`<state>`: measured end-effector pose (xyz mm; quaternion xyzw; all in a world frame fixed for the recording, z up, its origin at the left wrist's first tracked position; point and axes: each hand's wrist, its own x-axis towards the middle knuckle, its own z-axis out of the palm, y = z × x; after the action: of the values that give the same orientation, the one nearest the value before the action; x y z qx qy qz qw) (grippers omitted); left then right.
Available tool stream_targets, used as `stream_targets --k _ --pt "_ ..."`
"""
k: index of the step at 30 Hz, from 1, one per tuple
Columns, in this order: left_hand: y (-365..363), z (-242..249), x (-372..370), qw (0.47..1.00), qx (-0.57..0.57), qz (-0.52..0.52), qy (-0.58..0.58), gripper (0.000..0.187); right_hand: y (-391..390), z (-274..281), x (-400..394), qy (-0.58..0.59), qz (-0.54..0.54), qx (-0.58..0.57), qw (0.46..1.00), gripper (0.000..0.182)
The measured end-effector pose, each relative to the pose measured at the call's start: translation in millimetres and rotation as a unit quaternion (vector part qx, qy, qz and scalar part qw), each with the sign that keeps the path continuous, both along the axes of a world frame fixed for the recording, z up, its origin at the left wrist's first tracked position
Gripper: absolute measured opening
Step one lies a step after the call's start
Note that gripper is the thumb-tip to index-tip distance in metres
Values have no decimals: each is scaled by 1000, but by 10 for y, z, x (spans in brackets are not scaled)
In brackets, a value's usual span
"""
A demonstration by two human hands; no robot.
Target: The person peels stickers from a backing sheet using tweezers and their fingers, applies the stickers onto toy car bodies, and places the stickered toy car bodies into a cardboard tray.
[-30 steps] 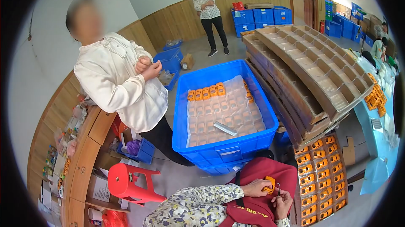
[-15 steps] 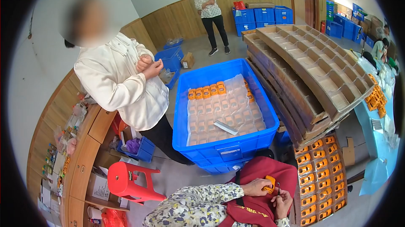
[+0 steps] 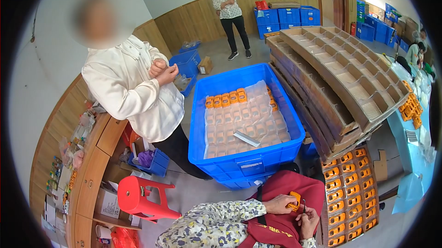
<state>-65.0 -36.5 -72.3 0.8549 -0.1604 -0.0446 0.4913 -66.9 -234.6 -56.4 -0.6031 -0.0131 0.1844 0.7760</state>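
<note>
Over the dark red apron point(image 3: 294, 186) on my lap, my left hand point(image 3: 278, 204) pinches an orange toy car point(image 3: 294, 201). Close to the car's right side, my right hand point(image 3: 308, 222) is closed around a thin dark tool point(image 3: 303, 209), whose tip is too small to make out. In front of my knees stands a large blue bin point(image 3: 248, 156). Inside it, orange cars point(image 3: 225, 100) show in a row along the far left, and a translucent sheet point(image 3: 248, 119) covers the others. A grey strip point(image 3: 246, 139) lies on that sheet.
Stacked brown trays point(image 3: 343, 73) rise at the right, above a tray of orange cars point(image 3: 350, 197). A red stool point(image 3: 142, 197) stands at the left. One person in white point(image 3: 133, 82) stands beside the bin, another point(image 3: 230, 13) by the back wall. A blue-covered table point(image 3: 410, 174) is far right.
The head of the person in white has turned slightly. My hands, the toy car and the tool have stayed in nearly the same place.
</note>
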Motion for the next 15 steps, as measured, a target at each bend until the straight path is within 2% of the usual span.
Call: stream_targets --k 15 --pt "5 33 -1 1000 13 0 -8 23 -12 -38 10 11 -8 29 999 23"
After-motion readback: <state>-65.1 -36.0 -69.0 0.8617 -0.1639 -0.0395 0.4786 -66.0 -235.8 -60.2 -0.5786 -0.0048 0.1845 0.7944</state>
